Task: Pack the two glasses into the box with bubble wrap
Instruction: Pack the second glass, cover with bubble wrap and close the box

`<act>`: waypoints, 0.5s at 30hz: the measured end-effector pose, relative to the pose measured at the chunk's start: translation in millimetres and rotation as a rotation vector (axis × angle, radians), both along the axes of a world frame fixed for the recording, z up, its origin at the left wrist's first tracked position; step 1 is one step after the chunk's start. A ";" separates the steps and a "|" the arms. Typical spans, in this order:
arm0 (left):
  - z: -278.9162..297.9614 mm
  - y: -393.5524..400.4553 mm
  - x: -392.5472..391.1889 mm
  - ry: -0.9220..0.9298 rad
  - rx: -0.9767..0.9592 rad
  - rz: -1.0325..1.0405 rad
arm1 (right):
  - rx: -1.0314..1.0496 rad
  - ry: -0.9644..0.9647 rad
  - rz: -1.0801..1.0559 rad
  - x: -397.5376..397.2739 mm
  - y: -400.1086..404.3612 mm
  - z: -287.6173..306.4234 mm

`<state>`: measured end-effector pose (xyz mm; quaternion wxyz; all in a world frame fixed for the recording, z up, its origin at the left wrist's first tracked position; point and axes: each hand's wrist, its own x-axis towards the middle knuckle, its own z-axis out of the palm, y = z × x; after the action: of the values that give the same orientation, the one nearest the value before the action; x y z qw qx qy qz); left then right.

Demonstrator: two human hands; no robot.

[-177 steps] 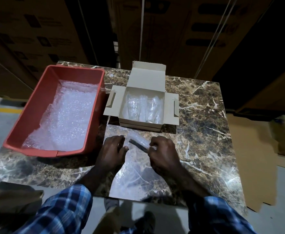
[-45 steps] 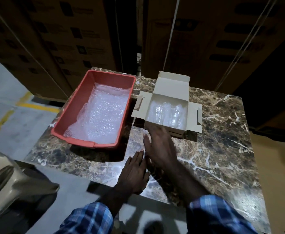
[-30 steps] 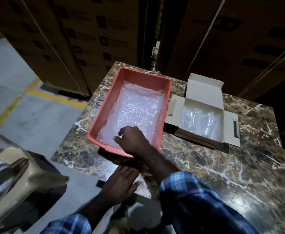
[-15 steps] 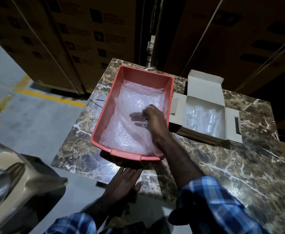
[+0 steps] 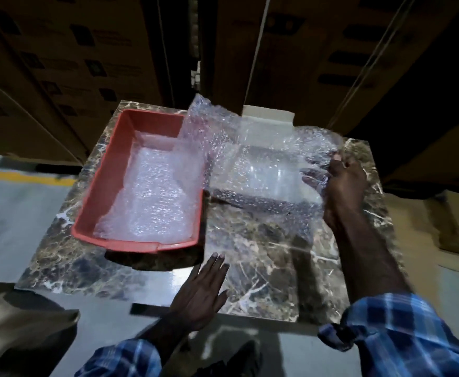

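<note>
Now right hand [image 5: 342,183] grips bubble wrap sheet [image 5: 250,159] above box [image 5: 269,118]; left hand [image 5: 201,289] lies flat, fingers straight.

The marble table [image 5: 263,268] carries a red tray [image 5: 100,213], a box [image 5: 269,115] and the flat left hand [image 5: 204,289].

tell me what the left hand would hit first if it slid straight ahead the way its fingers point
Probably nothing close by: the left hand lies flat, fingers aimed across bare marble table. Further on hangs the bubble wrap sheet; depth is unclear.
</note>
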<state>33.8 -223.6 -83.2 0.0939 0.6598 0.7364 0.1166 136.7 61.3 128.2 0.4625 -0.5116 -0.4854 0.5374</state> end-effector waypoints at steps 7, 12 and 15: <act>14.7 46.9 45.1 -0.083 -0.067 0.139 | 0.463 -0.145 -0.117 71.4 14.6 36.8; 33.5 76.1 71.4 -0.356 0.116 0.408 | 0.818 -0.300 -0.061 98.7 12.3 47.9; 53.2 87.6 81.2 -0.539 0.283 0.580 | 0.864 -0.332 0.249 105.9 -2.7 52.1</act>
<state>114.9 -136.0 -30.0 0.1551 0.3776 0.8174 0.4066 242.6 58.6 180.2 0.4812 -0.2892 -0.7892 0.2489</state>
